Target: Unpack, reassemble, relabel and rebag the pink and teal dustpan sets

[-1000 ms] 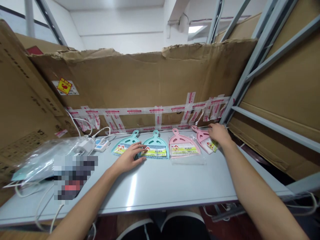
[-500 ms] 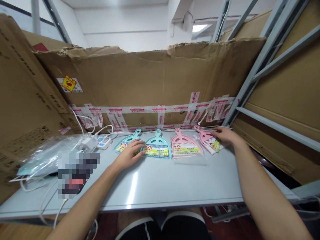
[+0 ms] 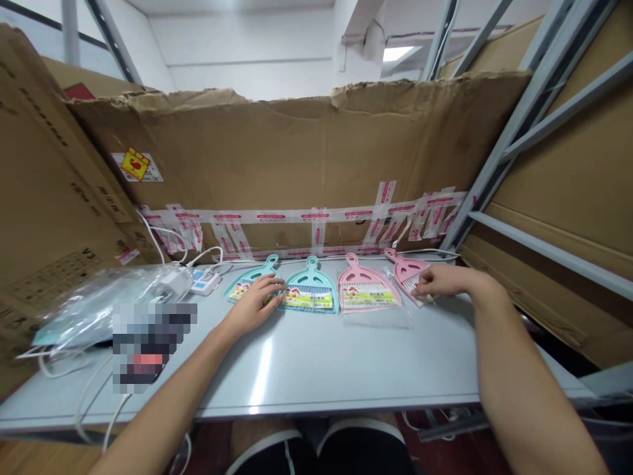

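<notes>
Four-sided by no tray, a row of small dustpan-and-brush sets lies flat on the table. My left hand [image 3: 254, 305] rests with fingers spread over the leftmost teal dustpan set [image 3: 270, 266], its fingertips reaching the edge of the second teal dustpan set [image 3: 310, 280]. To their right is a pink dustpan set [image 3: 363, 290] with a printed label and a clear plastic bag. At the right end, my right hand [image 3: 440, 280] has its fingers curled and pressed together at the lower right of a tilted pink dustpan set [image 3: 403, 267]. That hand covers most of the label there.
A tall cardboard sheet [image 3: 277, 158] stands behind the grey table [image 3: 356, 369]. At left are plastic-wrapped goods [image 3: 93, 303], a power strip [image 3: 205, 282], white cables and a blurred-out object [image 3: 153, 346]. Metal shelf posts [image 3: 494, 158] rise at right.
My right hand has moved down from the upper right edge of the end pink dustpan set to its label, and its fingers have curled in. My left hand has barely moved.
</notes>
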A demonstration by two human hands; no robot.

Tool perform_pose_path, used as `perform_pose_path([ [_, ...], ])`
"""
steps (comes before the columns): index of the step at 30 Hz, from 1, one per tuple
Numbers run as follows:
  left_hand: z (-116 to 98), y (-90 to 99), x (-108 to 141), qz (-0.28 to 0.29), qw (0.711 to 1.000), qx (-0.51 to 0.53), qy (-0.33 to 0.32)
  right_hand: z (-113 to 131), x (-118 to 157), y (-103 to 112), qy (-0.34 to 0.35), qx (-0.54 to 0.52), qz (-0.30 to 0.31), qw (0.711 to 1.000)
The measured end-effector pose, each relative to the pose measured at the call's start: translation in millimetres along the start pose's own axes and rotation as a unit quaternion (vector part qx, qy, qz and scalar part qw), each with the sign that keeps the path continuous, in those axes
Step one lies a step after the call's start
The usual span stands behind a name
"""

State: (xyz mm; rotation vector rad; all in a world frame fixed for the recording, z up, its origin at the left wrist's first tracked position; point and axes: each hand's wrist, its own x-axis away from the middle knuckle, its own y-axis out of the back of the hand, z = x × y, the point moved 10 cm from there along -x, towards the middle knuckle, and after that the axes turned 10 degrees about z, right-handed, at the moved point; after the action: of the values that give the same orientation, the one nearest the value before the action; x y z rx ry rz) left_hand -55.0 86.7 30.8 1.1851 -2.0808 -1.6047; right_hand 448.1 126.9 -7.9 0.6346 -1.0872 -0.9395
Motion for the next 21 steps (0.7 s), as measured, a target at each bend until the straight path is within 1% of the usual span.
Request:
perform_pose_path([
  [1,-0.5,0.4,-0.2,0.000,1.000,0.000,-0.001,2.4,-0.6,-6.5,-0.007,-0.003,0.030,1.000],
  [2,-0.9,0.8,-0.3,0.000,1.000,0.000,-0.001,3.9,-1.1,-10.0,-0.013,-0.006,0.047,0.999],
  [6,-3.0,1.7,-0.6,0.001,1.000,0.000,-0.003,6.6,-3.1,-5.6,-0.016,-0.004,0.030,0.999],
  [10,-4.4,2.3,-0.5,-0.002,1.000,-0.002,-0.006,7.9,-3.3,7.4,-0.017,0.011,-0.025,0.999],
  [13,-3.7,1.7,-0.5,-0.001,1.000,-0.003,-0.005,10.2,-1.6,11.2,-0.016,0.015,-0.040,0.999],
  [16,-2.8,0.6,-0.6,0.002,1.000,-0.002,-0.005,11.7,0.8,9.5,-0.019,0.009,-0.030,0.999],
  [19,-2.8,0.2,-0.8,0.004,1.000,0.000,-0.004,11.6,-0.1,1.0,-0.028,0.011,0.008,1.000],
  [21,-3.2,1.1,-0.9,0.001,1.000,0.003,-0.003,11.8,-2.5,-1.8,-0.034,0.018,0.018,0.999],
])
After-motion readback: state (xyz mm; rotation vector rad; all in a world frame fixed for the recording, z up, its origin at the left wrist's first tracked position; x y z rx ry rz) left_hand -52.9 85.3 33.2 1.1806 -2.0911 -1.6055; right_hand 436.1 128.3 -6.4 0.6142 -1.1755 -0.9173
